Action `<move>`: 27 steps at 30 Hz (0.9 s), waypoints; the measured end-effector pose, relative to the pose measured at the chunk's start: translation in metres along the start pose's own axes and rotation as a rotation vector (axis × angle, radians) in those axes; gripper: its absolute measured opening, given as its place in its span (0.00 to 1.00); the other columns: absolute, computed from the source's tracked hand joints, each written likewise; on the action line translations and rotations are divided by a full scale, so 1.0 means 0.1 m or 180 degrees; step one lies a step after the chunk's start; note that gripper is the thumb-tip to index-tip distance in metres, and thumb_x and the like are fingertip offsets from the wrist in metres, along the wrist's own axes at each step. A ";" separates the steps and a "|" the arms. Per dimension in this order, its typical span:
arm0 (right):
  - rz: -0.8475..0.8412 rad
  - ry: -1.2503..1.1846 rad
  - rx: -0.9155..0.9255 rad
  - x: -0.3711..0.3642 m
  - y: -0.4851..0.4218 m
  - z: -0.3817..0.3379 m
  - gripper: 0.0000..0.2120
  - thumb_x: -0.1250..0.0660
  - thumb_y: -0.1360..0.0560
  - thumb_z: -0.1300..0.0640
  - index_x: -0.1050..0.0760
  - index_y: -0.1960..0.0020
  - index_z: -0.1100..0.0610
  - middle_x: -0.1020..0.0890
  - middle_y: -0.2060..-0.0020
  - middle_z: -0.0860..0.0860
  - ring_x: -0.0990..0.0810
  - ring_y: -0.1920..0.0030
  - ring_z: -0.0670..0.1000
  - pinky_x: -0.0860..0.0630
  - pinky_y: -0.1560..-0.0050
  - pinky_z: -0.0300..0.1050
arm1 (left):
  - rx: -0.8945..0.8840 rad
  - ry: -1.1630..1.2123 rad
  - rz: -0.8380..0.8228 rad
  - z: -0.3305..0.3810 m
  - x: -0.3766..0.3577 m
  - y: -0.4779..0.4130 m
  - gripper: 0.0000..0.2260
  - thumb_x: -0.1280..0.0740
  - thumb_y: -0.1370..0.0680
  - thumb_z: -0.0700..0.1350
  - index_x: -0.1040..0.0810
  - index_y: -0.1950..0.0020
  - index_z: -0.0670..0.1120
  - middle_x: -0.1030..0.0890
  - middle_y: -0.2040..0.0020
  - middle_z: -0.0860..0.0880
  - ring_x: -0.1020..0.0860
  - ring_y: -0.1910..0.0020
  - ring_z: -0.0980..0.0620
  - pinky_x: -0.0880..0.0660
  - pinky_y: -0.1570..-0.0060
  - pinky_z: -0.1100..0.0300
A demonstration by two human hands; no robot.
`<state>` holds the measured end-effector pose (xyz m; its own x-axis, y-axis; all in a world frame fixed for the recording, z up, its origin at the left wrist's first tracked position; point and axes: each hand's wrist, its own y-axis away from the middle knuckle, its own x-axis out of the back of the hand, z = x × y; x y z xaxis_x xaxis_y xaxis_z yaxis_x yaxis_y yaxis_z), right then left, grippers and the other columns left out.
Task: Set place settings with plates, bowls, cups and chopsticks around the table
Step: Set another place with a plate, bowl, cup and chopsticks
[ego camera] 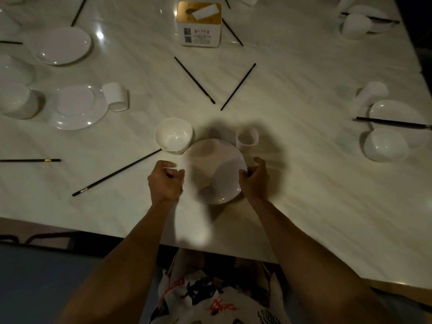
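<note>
The table (292, 73) is pale cream with faint grey streaks like marble, and its near edge is tan. The plate (215, 169), the bowl (174, 134) and the cup (246, 137) in front are plain white, and so is the left plate (62, 45). The middle chopstick (195, 80) is black with a thin gold band near 1 end, and the near chopstick (117, 171) is the same. The tissue box (201, 31) has a gold top and white sides printed with red characters and 2 black code squares; the tissue (205, 12) in it is white. The shirt (210, 300) is white with a black and orange-red print
</note>
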<state>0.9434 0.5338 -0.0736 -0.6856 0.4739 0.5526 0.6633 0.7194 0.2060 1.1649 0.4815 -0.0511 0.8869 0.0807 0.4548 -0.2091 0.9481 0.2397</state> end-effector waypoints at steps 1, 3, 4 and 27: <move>-0.0001 0.0017 0.0016 0.00 0.00 0.00 0.29 0.31 0.28 0.59 0.35 0.29 0.58 0.17 0.58 0.50 0.18 0.52 0.56 0.21 0.47 0.55 | -0.0004 0.0026 0.0021 0.01 -0.01 0.01 0.09 0.26 0.29 0.38 0.23 0.53 0.45 0.18 0.65 0.44 0.17 0.66 0.43 0.18 0.67 0.48; -0.0026 0.0040 0.0007 0.00 0.00 0.02 0.29 0.31 0.28 0.58 0.36 0.29 0.58 0.18 0.59 0.50 0.18 0.52 0.56 0.21 0.47 0.56 | -0.0020 0.0088 0.0058 0.00 -0.03 -0.02 0.08 0.26 0.29 0.37 0.23 0.55 0.45 0.18 0.64 0.42 0.17 0.65 0.42 0.18 0.66 0.45; -0.0049 0.0038 -0.0006 0.00 0.00 0.02 0.30 0.31 0.28 0.58 0.36 0.29 0.59 0.18 0.59 0.49 0.18 0.51 0.56 0.21 0.47 0.56 | 0.0001 0.0126 0.0065 -0.01 -0.04 -0.03 0.08 0.27 0.29 0.37 0.24 0.55 0.44 0.18 0.64 0.41 0.17 0.64 0.41 0.18 0.67 0.45; -0.0358 0.1952 0.1175 -0.49 -2.35 -1.40 0.13 0.37 0.25 0.63 0.24 0.41 0.59 0.23 0.43 0.61 0.24 0.42 0.64 0.26 0.45 0.52 | -0.1568 -0.1912 -0.0643 1.47 -1.07 -2.37 0.15 0.33 0.26 0.43 0.22 0.40 0.50 0.20 0.42 0.47 0.22 0.43 0.46 0.26 0.45 0.55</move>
<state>0.8626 0.2702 -0.0359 -0.3803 0.0947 0.9200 0.3799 0.9229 0.0620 1.0594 0.2028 -0.0303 0.4858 -0.1536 0.8605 0.2619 0.9648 0.0243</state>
